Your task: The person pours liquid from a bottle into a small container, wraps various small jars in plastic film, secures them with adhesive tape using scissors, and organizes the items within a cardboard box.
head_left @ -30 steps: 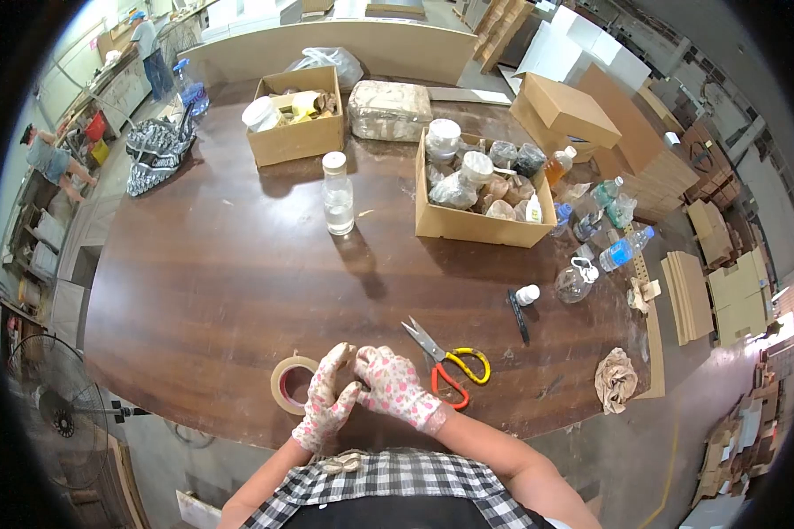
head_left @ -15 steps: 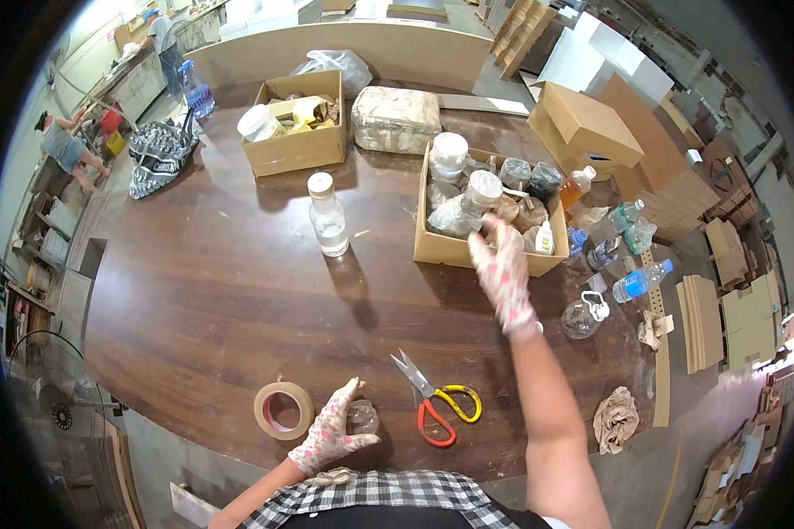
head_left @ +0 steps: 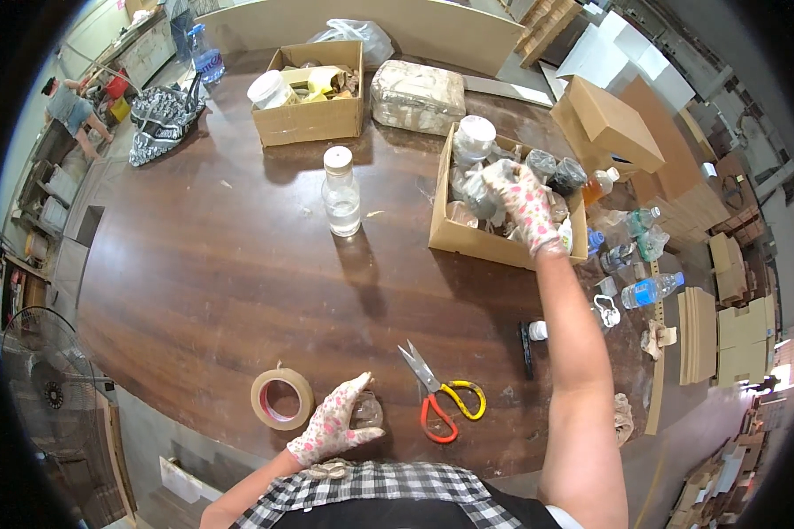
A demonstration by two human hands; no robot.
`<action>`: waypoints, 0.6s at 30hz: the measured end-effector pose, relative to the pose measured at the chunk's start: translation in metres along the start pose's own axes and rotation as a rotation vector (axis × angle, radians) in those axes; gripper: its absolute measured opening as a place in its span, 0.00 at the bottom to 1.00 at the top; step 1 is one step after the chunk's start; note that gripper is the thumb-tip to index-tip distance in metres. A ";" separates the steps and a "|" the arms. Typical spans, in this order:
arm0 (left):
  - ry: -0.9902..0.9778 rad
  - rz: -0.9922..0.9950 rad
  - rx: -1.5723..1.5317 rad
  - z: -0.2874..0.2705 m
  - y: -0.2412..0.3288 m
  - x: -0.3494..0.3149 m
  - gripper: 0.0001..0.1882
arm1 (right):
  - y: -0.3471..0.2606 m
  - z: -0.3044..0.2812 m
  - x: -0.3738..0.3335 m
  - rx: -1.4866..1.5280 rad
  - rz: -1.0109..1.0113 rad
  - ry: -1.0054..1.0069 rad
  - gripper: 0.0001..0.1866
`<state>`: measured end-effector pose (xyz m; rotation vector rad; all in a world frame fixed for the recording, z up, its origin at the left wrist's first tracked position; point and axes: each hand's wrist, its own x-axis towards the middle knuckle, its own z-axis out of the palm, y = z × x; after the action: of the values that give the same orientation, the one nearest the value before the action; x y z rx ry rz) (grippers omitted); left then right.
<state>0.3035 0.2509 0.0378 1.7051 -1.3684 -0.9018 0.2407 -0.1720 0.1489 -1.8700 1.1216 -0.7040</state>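
Observation:
My right hand, in a floral glove, reaches into the open carton. Its fingers curl over the top of a tilted grey, plastic-wrapped jar, hiding the jar's lid. My left hand, in a matching glove, rests near the table's front edge with thumb and fingers apart. Between them sits a small clear object; whether the fingers touch it is unclear. A roll of tan tape lies left of that hand. To its right are scissors with one red and one yellow handle.
A white-capped clear bottle stands mid-table. Behind it are a second carton and a wrapped block. Several bottles, including a blue-labelled one, lie along the right side. A black slim tool lies beside my right forearm.
My right hand has moved farther into the carton and closed over the wrapped jar. My left hand keeps its place. The view has shifted slightly.

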 end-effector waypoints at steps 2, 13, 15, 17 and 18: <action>-0.013 0.021 -0.019 0.001 0.004 0.002 0.49 | -0.005 -0.029 0.016 -0.244 -0.004 -0.011 0.34; -0.005 0.054 0.095 -0.006 0.005 -0.007 0.52 | -0.038 -0.054 -0.045 -0.453 -0.113 -0.109 0.39; 0.011 0.081 0.096 -0.006 0.007 -0.012 0.52 | -0.041 -0.050 -0.085 -0.384 -0.259 -0.059 0.37; 0.009 0.084 0.091 -0.002 0.006 -0.014 0.53 | -0.020 -0.051 -0.117 -0.539 -0.492 0.041 0.40; -0.003 0.089 0.090 0.002 0.004 -0.015 0.53 | 0.000 -0.052 -0.130 -0.574 -0.558 0.048 0.45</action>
<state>0.2976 0.2648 0.0418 1.6962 -1.4944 -0.8038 0.1417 -0.0748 0.1691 -2.7255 0.8843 -0.7824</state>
